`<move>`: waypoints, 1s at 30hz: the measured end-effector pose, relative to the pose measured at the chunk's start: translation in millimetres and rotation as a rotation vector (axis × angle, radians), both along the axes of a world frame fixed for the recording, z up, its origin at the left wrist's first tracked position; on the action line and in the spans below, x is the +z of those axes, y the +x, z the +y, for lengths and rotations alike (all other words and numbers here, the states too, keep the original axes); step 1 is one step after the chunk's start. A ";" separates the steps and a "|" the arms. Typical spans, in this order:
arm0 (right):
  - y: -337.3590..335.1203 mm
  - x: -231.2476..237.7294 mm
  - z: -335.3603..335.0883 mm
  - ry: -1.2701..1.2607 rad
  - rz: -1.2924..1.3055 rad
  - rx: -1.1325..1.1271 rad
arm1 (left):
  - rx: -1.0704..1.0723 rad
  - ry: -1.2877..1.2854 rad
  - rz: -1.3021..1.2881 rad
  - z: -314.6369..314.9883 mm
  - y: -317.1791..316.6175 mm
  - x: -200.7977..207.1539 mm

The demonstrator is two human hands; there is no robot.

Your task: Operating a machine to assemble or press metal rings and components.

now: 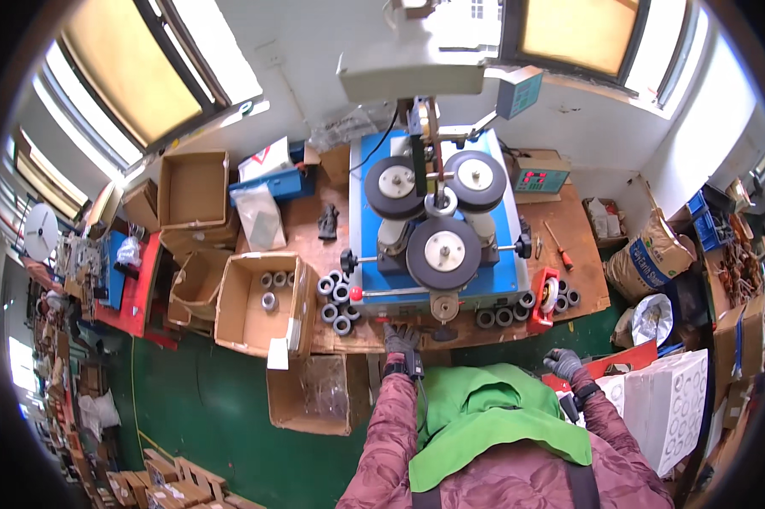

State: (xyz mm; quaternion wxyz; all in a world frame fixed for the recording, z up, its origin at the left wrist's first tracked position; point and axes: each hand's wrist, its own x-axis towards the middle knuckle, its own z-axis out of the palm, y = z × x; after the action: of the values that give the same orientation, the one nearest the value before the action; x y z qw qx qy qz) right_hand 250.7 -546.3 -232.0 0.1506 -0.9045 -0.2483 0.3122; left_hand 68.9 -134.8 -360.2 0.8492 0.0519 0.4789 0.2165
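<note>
Head view | white ring (452, 202) between black discs (443, 254) seems mid-process, dark rings (336, 329) near tabletop's (583, 273) front edge remaining | grey-gloved left hand (401, 338), right hand (562, 363): grips unclear

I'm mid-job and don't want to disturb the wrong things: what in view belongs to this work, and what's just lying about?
Likely part of the job:
blue machine with three black wheels
pale ring among the wheels
grey rings on the bench

Apparently just lying about:
red-handled screwdriver
large paper sack
</note>
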 end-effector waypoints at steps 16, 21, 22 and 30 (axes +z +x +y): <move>-40.6 13.0 -1.4 -0.045 0.058 -0.134 | -0.081 -0.023 0.089 22.1 18.2 7.0; -47.8 16.8 10.4 -0.039 0.109 -0.232 | -0.088 -0.022 0.055 24.7 15.4 8.4; -48.8 16.6 12.1 -0.023 0.112 -0.215 | -0.089 -0.034 0.031 24.7 15.6 7.8; -46.5 -30.3 5.6 0.067 -0.044 -0.071 | 0.095 0.129 -0.162 23.5 19.7 -16.6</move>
State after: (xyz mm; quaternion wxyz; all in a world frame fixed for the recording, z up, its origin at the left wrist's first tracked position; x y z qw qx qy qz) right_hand 204.1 -540.7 -262.4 0.1863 -0.9138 -0.2298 0.2784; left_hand 88.6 -111.3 -376.8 0.8687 0.0661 0.3957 0.2905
